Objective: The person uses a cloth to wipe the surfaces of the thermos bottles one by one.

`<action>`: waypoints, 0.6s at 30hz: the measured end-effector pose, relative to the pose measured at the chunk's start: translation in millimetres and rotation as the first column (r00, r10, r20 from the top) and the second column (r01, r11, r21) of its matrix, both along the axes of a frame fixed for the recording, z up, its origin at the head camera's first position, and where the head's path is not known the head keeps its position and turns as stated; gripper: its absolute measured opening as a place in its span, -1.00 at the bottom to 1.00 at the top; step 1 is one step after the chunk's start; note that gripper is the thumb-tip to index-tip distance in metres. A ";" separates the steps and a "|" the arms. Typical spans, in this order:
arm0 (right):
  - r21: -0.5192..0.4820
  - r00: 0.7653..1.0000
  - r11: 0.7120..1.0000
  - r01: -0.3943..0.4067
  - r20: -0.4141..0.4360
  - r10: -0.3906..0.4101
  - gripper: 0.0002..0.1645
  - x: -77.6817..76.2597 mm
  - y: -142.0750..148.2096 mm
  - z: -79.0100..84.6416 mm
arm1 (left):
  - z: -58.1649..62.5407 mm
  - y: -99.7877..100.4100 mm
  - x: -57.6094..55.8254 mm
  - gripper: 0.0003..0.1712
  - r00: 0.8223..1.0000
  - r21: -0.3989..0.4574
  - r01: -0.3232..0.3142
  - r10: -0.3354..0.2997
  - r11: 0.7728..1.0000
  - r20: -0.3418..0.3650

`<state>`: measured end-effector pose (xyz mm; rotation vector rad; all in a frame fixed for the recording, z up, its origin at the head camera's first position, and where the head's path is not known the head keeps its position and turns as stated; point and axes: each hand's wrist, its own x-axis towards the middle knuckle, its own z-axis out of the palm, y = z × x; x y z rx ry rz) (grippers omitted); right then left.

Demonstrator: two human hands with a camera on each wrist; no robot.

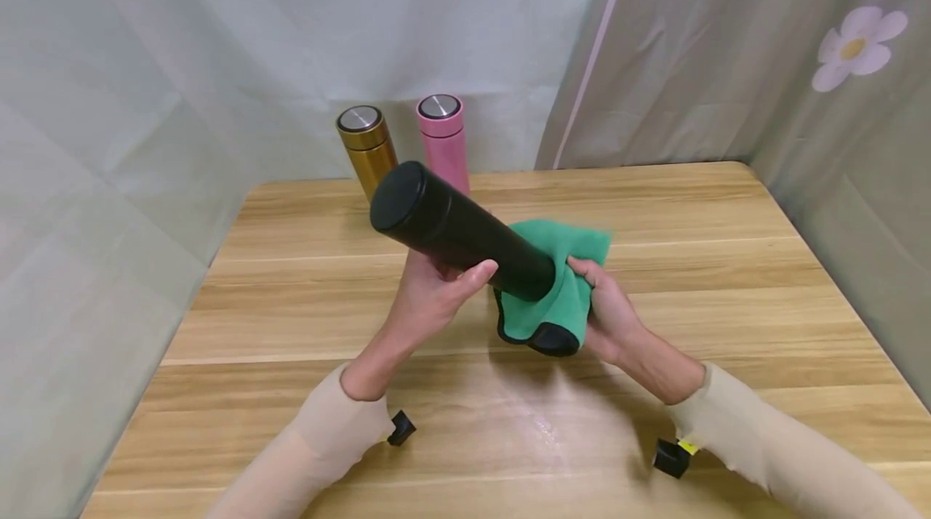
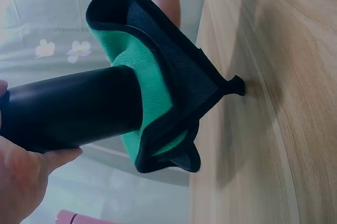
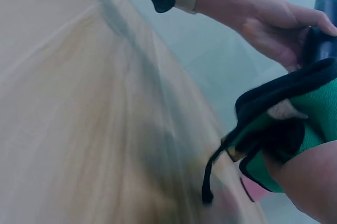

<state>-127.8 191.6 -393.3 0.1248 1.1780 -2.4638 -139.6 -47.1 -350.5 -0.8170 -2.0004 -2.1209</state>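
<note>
A black thermos bottle [image 1: 473, 232] is held slantwise above the table, its wide end up to the left. My left hand [image 1: 436, 293] grips it from below around the middle, thumb along the near side. A green cloth [image 1: 560, 305] with black edging covers the bottle's lower right end. My right hand [image 1: 614, 317] holds this cloth around that end, thumb on top of the fabric. In the left wrist view the cloth [image 2: 152, 81] shows a dark outer side and a short loop at its corner. Part of the right hand's fingers is hidden behind the cloth.
A gold thermos bottle [image 1: 372, 159] and a pink thermos bottle [image 1: 447, 151] stand upright at the table's back edge, behind the black one. The wooden table [image 1: 713, 244] meets pale curtains [image 1: 276, 26] at the back and sides.
</note>
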 end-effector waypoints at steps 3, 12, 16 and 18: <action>-0.010 1.000 1.000 -0.026 0.016 0.026 -0.69 3.1 -1.0 -5.4 | -0.4 0.4 -0.5 -0.48 1.000 0.005 -0.001 0.001 1.000 -0.008; -0.025 0.994 0.995 -0.098 0.035 0.099 -0.77 13.4 2.5 -12.9 | -2.2 3.7 -4.7 -0.47 1.000 0.018 -0.001 0.000 1.000 0.012; 0.001 0.989 0.991 -0.131 0.071 0.130 -0.77 17.5 6.7 -13.8 | -3.1 5.0 -6.5 -0.44 0.999 0.008 -0.011 0.011 1.000 0.037; 0.015 0.987 0.990 -0.141 0.086 0.139 -0.76 19.5 9.3 -14.1 | -3.5 5.6 -7.1 -0.43 0.999 0.001 -0.013 0.013 1.000 0.047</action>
